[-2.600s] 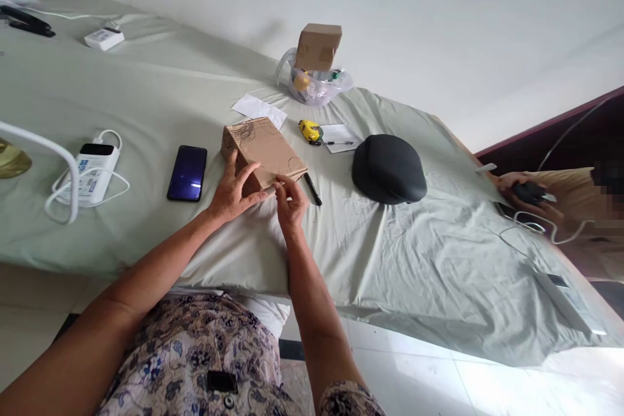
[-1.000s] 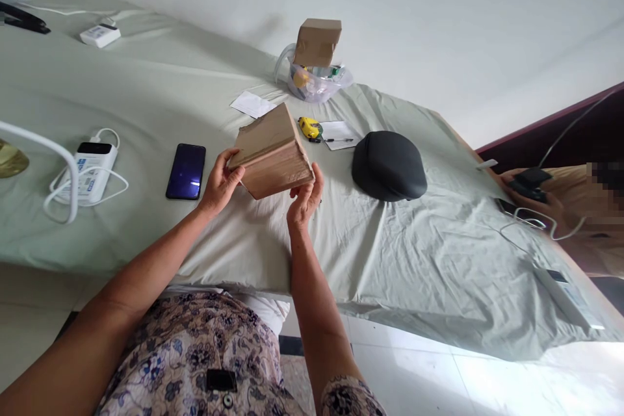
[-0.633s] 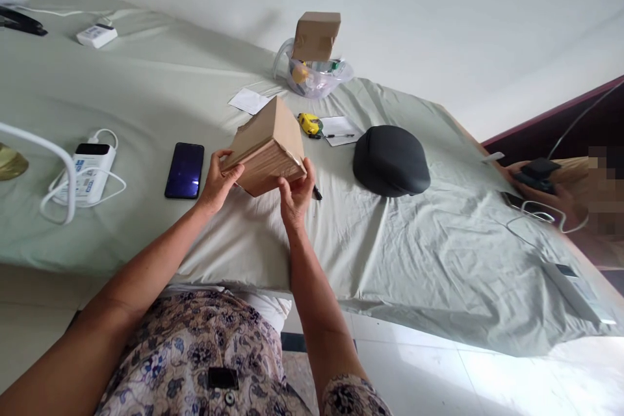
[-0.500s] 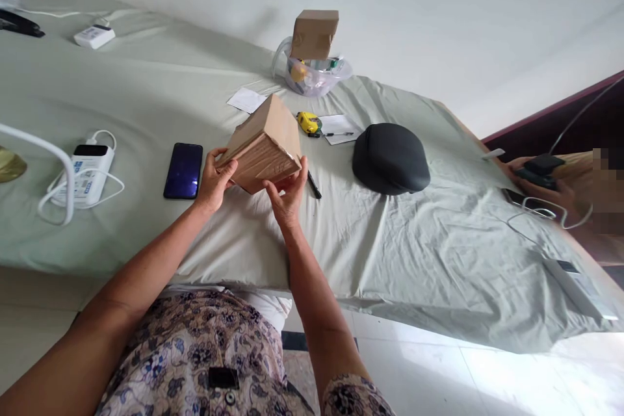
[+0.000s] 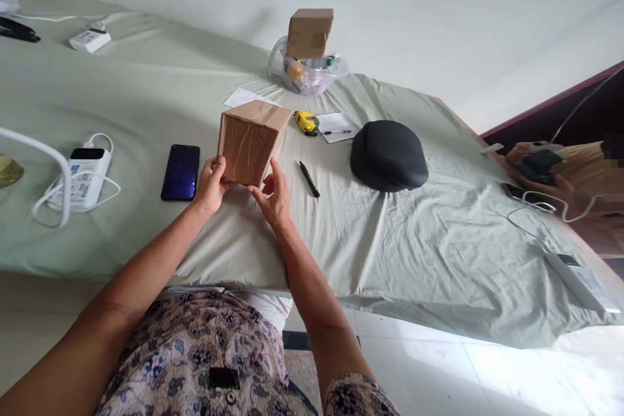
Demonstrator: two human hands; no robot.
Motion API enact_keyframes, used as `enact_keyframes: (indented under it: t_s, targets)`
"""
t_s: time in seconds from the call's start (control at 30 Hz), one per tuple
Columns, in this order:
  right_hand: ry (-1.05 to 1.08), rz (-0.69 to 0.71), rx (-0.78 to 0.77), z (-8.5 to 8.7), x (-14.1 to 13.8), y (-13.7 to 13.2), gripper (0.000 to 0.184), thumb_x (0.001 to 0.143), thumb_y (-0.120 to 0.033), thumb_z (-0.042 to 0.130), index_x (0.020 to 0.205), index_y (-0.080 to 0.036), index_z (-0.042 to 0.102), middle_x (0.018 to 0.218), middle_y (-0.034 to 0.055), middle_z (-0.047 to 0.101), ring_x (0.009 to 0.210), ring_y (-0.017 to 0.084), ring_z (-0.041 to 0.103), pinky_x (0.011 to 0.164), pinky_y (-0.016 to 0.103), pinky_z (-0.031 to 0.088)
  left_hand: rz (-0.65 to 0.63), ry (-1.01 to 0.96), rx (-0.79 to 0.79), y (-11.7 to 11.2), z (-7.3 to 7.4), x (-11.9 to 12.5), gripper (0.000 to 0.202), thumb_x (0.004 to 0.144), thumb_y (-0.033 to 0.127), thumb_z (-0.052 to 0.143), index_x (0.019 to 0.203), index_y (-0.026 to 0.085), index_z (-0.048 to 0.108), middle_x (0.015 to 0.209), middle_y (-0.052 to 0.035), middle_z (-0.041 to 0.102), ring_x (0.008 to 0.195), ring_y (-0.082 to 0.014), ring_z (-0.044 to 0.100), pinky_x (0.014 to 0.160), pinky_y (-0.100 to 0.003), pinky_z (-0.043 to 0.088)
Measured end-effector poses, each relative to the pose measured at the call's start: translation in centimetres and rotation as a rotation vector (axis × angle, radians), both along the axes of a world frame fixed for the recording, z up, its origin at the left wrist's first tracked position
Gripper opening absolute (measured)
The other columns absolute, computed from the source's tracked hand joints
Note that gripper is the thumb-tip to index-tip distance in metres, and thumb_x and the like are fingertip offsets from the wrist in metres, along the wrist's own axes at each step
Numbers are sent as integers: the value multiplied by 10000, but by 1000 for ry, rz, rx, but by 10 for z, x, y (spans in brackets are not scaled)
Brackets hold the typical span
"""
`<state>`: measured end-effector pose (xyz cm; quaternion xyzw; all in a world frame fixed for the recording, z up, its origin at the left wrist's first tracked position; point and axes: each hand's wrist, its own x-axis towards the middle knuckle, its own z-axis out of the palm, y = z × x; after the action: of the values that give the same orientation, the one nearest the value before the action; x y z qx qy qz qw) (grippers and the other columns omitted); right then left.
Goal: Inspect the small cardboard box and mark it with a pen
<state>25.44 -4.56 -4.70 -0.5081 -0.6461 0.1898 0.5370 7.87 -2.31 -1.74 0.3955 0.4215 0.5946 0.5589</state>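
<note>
A brown taped cardboard box [image 5: 248, 143] stands upright on end above the pale green sheet [image 5: 146, 97], held between both hands. My left hand [image 5: 210, 183] grips its lower left edge with the thumb on the front face. My right hand [image 5: 273, 196] holds the lower right corner, fingers curled against the box. A black pen [image 5: 309, 179] lies on the sheet just right of my right hand.
A dark phone [image 5: 181, 171] lies left of the box, a white power bank with cable [image 5: 82, 172] farther left. Beyond are a yellow tape measure [image 5: 305, 121], papers [image 5: 336, 127], a black cap [image 5: 389, 156] and a plastic tub bearing a second box [image 5: 308, 36]. Another person's hands [image 5: 536, 166] hold a device at right.
The box lay flat under my hands, was lifted and tilted on a corner, and now stands upright on end. The pen beside it is uncovered.
</note>
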Motion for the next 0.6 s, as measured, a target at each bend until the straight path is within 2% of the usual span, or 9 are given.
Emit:
enact_keyframes:
  t_s: [0.1,0.17,0.27,0.37,0.43,0.47,0.6]
  targets:
    - [8,4,14,-1,-1,0,801,875,-614,712,1553,-260,474,770,-28,597,654,130,520,695,296,527,151,287,104,1,-5,-3,682,783,851,643,1004,210,567,940,-48,632,928,-211,650,809,-338,552]
    - [19,12,18,-3,-3,-1,769,892,-586,700,1551,-258,477,763,-31,606,659,129,534,711,297,537,222,370,168,-1,-6,-3,733,787,851,642,1152,219,573,1022,-68,662,994,-231,664,906,-372,538]
    - [22,34,53,-3,-6,-4,760,894,-560,707,1551,-251,480,786,-20,618,673,132,554,718,299,553,173,394,190,-6,-2,-1,922,800,803,682,1471,250,375,1261,-142,652,1155,-285,668,1013,-440,524]
    - [-29,24,101,0,-8,-8,711,906,-545,702,1530,-263,508,855,6,642,702,134,555,740,303,565,75,450,205,-12,3,2,1189,718,740,810,1603,263,175,1559,-217,466,1414,-361,539,1172,-519,433]
    - [-85,7,103,1,-9,-10,640,929,-530,678,1497,-267,544,879,17,647,715,135,551,736,296,563,53,506,204,-14,5,3,1289,651,704,877,1624,260,157,1667,-228,321,1524,-399,410,1239,-556,352]
    - [-115,6,93,2,-9,-11,609,938,-525,666,1478,-263,562,874,19,645,716,135,552,725,290,559,58,534,192,-15,6,3,1314,623,693,898,1625,249,174,1681,-233,291,1548,-416,364,1254,-574,322]
    - [-220,32,54,-2,-9,-13,565,942,-507,649,1435,-236,593,828,14,631,709,135,573,685,276,544,121,594,82,-14,5,5,1457,488,660,968,1628,183,196,1651,-286,288,1578,-475,261,1272,-620,258]
